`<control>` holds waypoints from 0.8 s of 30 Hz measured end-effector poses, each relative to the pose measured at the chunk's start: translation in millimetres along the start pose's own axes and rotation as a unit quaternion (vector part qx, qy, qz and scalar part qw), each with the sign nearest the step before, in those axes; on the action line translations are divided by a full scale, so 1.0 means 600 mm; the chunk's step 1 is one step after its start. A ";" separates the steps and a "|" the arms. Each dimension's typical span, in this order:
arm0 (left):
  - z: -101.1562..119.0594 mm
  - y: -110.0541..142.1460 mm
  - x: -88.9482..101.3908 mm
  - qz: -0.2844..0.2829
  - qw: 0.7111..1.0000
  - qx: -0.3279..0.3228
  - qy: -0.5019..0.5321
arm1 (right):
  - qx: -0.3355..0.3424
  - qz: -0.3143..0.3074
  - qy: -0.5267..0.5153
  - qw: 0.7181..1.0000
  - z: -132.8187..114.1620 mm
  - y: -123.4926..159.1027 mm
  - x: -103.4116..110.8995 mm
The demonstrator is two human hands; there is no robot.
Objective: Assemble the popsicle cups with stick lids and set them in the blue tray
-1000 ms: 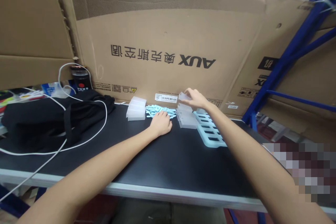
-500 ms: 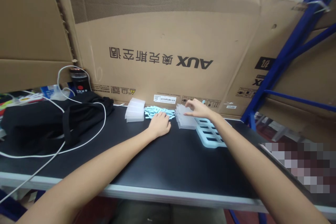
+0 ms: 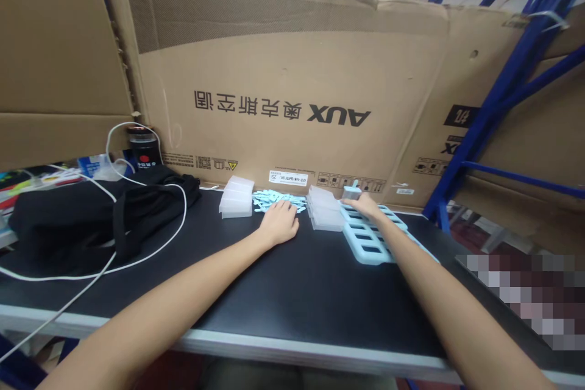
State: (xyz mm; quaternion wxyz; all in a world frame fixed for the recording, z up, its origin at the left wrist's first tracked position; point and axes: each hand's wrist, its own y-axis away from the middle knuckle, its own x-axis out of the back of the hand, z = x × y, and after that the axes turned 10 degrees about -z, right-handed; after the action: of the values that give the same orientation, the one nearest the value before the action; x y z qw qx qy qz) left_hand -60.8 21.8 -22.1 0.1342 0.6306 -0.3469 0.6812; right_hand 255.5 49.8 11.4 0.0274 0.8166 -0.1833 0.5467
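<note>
Through the head camera, my only view, I look down on a black worktop [image 3: 292, 292] with a heap of light blue sticks [image 3: 272, 198] near its back edge, and I place everything from that heap. The left hand [image 3: 280, 222] lies palm down at the heap's near right side, fingers lightly bent over the sticks; I cannot tell whether it grips any. Just left of the heap stands a row of frosted clear pieces [image 3: 236, 198], and just right of it a second clear row [image 3: 325, 209]. Further right, past that row, lies a pale blue rack [image 3: 363, 253] with rectangular openings. At the rack's back left corner, well right of the heap, stands a clear mould with a blue stick [image 3: 351, 192] upright on top. The right hand [image 3: 363, 205] is beside it, fingers held narrow and pointing left; from here I cannot tell whether they hold the mould or merely touch it. Behind the heap rises a large cardboard panel [image 3: 283, 61]. I judge the step in hand to be handling the mould at the rack's corner; a next move would call for a careful fingertip grip, kept clear of the neighbouring clear row, with the left hand steady on the heap.
</note>
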 end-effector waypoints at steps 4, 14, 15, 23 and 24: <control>-0.001 -0.001 -0.003 0.003 1.000 -0.005 0.002 | -0.031 -0.061 0.059 0.996 -0.003 -0.015 -0.013; 0.000 0.025 0.015 0.000 0.999 -0.041 -0.010 | -0.051 0.008 0.058 0.997 -0.019 -0.002 -0.007; -0.003 0.033 0.019 -0.002 0.999 -0.051 -0.008 | -0.057 0.017 0.050 0.997 -0.021 -0.002 0.003; -0.034 0.079 0.034 -0.022 0.997 -0.070 0.024 | 0.059 -0.030 0.049 0.997 -0.127 -0.009 0.075; -0.034 0.078 0.034 -0.027 0.997 -0.067 0.028 | 0.085 -0.051 0.066 0.993 -0.150 -0.007 0.073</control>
State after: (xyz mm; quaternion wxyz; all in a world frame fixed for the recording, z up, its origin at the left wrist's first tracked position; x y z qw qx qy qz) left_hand -109.1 -4.1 -16.3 0.2040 0.6099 -0.3706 0.6701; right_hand 191.9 64.0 87.5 -0.0018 0.7866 -0.0919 0.6106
